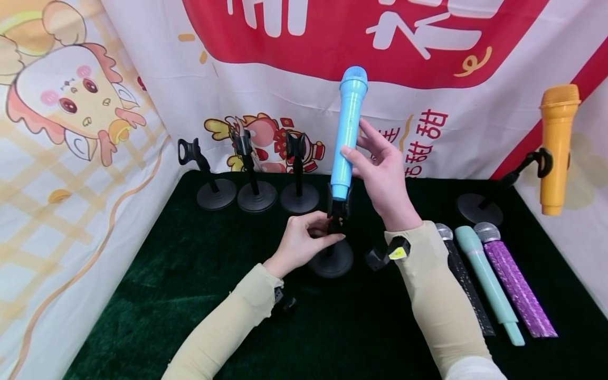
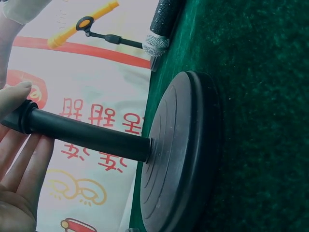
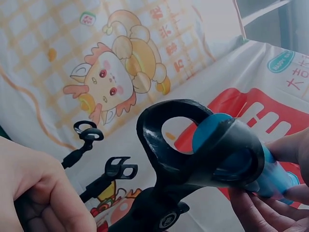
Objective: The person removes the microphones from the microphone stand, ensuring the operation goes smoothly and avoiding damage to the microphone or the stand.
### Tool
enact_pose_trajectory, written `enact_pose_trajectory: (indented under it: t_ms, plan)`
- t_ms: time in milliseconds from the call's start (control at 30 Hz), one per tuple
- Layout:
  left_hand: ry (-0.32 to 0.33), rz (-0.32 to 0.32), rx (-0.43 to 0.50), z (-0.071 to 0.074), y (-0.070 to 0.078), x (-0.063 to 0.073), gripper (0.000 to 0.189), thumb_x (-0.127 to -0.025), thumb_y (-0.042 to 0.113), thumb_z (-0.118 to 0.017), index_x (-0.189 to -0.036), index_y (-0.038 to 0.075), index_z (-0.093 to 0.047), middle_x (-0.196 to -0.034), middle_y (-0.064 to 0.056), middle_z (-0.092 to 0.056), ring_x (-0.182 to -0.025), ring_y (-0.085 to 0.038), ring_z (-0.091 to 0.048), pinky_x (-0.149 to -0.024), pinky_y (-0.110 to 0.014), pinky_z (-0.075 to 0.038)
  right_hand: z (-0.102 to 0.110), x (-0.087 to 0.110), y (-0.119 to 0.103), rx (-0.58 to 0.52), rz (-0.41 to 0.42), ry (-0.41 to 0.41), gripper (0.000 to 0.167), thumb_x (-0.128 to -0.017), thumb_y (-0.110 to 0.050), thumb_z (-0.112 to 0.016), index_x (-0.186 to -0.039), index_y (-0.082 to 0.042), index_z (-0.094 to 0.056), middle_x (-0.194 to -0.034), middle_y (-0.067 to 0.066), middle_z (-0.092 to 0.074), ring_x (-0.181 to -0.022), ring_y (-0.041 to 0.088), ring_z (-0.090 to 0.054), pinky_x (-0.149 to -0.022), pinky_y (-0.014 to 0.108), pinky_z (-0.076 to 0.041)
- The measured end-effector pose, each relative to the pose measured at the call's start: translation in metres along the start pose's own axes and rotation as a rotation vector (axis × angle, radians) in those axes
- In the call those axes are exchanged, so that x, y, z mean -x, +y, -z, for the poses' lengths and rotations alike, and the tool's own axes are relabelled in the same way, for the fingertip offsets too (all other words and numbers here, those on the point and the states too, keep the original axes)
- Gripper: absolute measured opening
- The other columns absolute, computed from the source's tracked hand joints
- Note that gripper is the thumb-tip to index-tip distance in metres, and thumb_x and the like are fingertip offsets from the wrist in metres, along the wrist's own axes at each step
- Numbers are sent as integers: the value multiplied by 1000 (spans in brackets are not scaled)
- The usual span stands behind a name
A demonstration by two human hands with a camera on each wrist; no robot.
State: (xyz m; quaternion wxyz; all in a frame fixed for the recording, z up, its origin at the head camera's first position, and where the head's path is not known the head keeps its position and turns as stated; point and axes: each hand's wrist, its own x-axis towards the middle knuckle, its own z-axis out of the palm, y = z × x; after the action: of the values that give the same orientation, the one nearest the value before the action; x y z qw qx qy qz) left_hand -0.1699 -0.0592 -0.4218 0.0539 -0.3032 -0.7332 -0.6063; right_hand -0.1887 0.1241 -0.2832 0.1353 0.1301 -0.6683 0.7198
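While the right hand [image 1: 382,177] pinches the shiny light-blue cylindrical microphone [image 1: 348,129] around its middle between thumb and fingers, I see its mesh head pointing up and its plain butt end pointing down. Its long axis runs close to upright, leaning a little toward the right hand's side. The butt end sits at the black plastic clip [image 3: 149,137], above the left hand [image 1: 301,240]; how far in, I can't tell. The left hand grips the stem of the black round-based stand [image 1: 332,262], which stands on the green velvety counter [image 1: 190,295]. Beyond and left of the left hand stand three similar black stands [image 1: 257,198]. Right of the right hand, an orange plastic microphone [image 1: 553,153] is held upright in another stand.
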Motion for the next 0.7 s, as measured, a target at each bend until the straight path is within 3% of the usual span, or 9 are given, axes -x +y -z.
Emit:
enact_pose_trajectory:
  t_ms: [700]
  plan:
    - [-2,28,-9,-1,1,0,21,-88,22,-83,-107,18,-74,-103,6,-74,-87,-12,-72,-76,-32,-61,2,-6,-1,-75,19,59,61,-93,-18,-77,-149,-23,-54,-133,12,-61,-105,30,-71,-80,34,-61]
